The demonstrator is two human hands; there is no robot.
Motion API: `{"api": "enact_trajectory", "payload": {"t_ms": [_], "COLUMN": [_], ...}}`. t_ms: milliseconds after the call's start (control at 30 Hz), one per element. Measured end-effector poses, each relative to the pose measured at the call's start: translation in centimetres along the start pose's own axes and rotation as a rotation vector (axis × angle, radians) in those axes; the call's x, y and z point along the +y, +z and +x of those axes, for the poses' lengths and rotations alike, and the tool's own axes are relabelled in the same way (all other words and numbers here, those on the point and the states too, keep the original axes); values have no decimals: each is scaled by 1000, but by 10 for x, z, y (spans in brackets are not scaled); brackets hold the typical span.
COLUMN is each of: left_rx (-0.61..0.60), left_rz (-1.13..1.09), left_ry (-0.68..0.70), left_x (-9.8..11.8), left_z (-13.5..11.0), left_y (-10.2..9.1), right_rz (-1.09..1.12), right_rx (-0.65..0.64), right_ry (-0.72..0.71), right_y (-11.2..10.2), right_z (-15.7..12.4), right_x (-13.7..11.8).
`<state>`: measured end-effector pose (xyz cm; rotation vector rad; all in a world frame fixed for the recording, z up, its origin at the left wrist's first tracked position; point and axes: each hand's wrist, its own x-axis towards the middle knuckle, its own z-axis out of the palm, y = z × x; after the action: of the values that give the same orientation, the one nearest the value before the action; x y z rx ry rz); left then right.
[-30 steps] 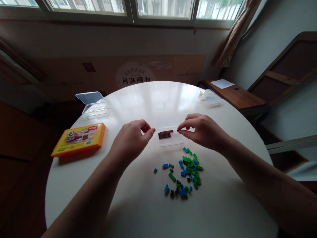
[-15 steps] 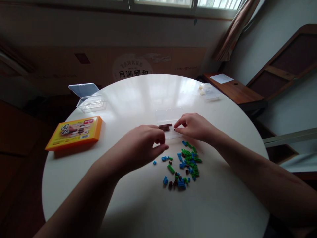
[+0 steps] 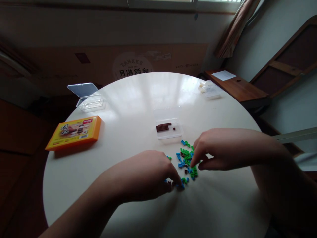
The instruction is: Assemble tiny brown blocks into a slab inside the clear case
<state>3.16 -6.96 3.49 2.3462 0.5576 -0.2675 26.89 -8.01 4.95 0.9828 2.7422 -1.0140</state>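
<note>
A pile of tiny green, blue and brown bricks (image 3: 187, 162) lies on the round white table (image 3: 138, 102). My left hand (image 3: 146, 175) rests on the pile's near left edge, fingers curled down onto the bricks; what they pinch is hidden. My right hand (image 3: 223, 148) reaches in from the right, thumb and forefinger pinching at the green bricks. Beyond the pile stands a small clear tray (image 3: 169, 127) holding a row of joined brown bricks (image 3: 162, 127) and one loose brown piece (image 3: 174, 128).
An orange box (image 3: 74, 132) lies at the table's left. Behind it stands an open clear plastic case (image 3: 88, 96). Another clear container (image 3: 210, 91) sits at the far right edge, beside a wooden desk (image 3: 237, 87) with a paper on it.
Both hands have left the clear tray and come down to the brick pile. A small brown piece that my right hand held now lies in the tray.
</note>
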Motion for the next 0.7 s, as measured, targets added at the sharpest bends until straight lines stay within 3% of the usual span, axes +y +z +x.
{"api": "enact_trajectory", "payload": {"t_ms": [267,700], "left_rx": [-57,-130], "left_rz": [-36,-85], "left_ry": [-7,-4], "left_x": [-3,-4], "left_z": [0,-2], "left_y": [-2,-5], "right_rz": [-48,-84], "right_rx": [-40,-37], "right_ry": [-75,-64], "right_y": [13,17], "right_z": [8,10], "right_x": [-12,-10]}}
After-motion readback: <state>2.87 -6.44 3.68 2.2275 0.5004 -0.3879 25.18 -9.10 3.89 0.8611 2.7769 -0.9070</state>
